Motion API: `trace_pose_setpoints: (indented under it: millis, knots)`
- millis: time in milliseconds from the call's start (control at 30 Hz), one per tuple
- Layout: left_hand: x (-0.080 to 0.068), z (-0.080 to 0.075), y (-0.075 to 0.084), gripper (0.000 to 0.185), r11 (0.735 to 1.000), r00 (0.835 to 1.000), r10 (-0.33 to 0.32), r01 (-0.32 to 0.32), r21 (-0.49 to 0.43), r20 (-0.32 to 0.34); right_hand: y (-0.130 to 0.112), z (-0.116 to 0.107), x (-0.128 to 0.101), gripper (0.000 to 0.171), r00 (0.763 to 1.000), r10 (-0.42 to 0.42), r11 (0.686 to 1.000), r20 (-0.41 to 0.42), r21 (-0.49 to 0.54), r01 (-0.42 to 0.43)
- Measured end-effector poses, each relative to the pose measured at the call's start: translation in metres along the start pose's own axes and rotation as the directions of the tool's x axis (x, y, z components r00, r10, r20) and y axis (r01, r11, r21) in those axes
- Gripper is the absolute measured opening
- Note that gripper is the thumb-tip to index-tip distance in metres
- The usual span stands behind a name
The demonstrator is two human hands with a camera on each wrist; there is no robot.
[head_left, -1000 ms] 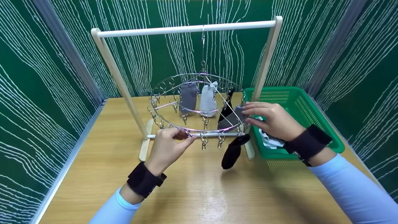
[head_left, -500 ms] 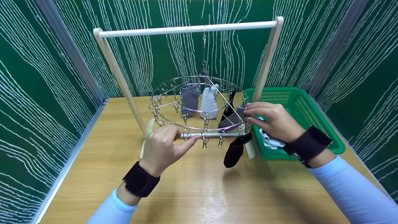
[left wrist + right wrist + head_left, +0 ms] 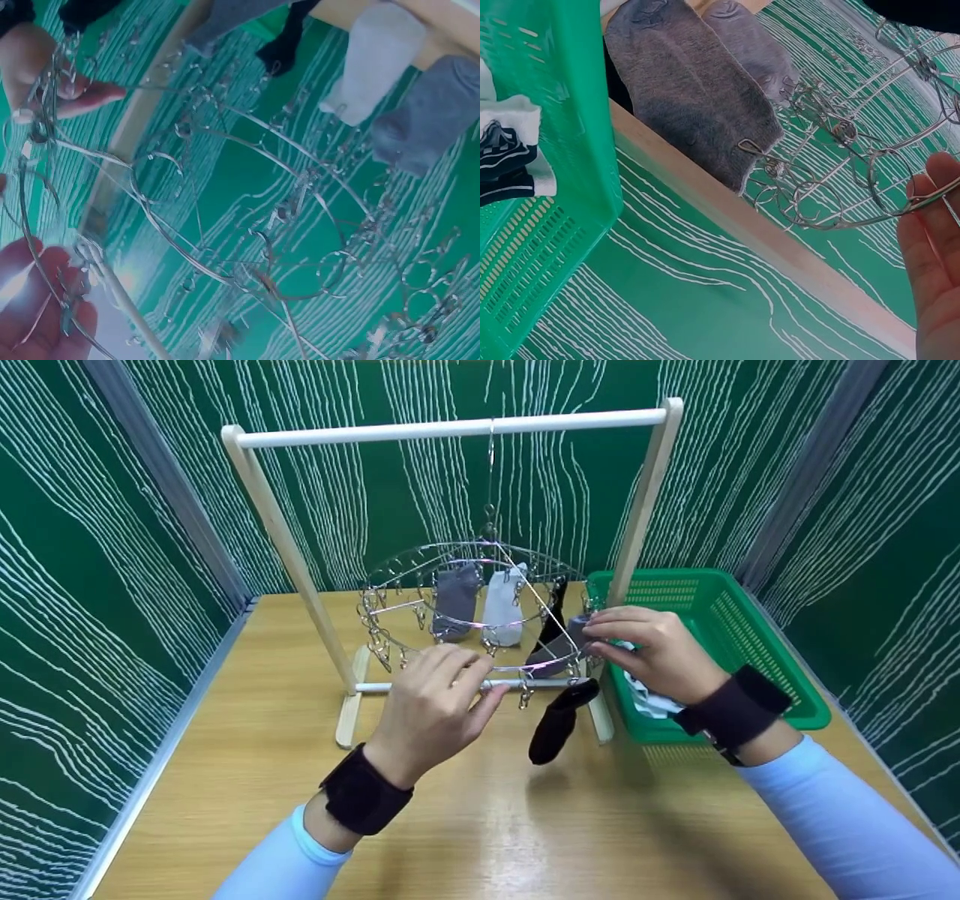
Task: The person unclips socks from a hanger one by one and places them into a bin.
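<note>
We pinched the round wire sock hanger (image 3: 465, 607) at its near rim with our left hand (image 3: 435, 709), our right hand (image 3: 656, 652) pinching its right edge.

My left hand (image 3: 431, 701) grips the near rim of the round wire clip hanger (image 3: 465, 611); my right hand (image 3: 656, 652) pinches its right rim beside a hanging black sock (image 3: 553, 724).

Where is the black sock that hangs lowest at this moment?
In the head view, the black sock hangs from the front right edge of the round clip hanger, just below the right hand and left of the green basket.
</note>
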State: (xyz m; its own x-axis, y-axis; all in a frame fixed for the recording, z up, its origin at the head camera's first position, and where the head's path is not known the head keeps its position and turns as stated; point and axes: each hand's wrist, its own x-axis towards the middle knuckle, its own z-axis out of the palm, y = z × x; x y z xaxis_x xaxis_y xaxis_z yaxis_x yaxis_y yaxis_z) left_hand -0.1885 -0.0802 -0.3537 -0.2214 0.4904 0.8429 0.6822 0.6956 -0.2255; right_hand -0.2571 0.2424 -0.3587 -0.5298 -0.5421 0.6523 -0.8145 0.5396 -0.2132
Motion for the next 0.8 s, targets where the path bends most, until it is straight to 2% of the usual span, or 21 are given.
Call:
trace_pose_setpoints:
  millis: [133,267,433,667,800]
  knots:
    - [0.001,0.000,0.001,0.014,0.999,1.000,0.006,-0.006,0.032,0.004,-0.001,0.000,0.002,0.026,0.999,-0.036,0.999,-0.025,-0.024,0.036]
    - [0.000,-0.002,-0.001,0.008,0.999,1.000,-0.015,0.015,0.037,-0.009,-0.002,0.000,0.004,0.025,0.994,-0.091,0.995,-0.053,-0.046,0.088]
    - [-0.002,-0.004,-0.003,0.006,0.998,0.999,-0.051,0.051,0.041,-0.013,-0.008,0.002,0.006,0.025,0.988,-0.132,0.990,-0.076,-0.066,0.127]
    - [-0.010,-0.002,-0.011,0.005,0.991,0.992,-0.122,0.120,0.050,0.028,-0.017,0.008,0.010,0.028,0.967,-0.209,0.978,-0.144,-0.058,0.202]
    - [-0.014,0.000,-0.016,0.007,0.987,0.987,-0.154,0.152,0.051,0.048,-0.022,0.012,0.010,0.028,0.961,-0.229,0.973,-0.157,-0.066,0.221]
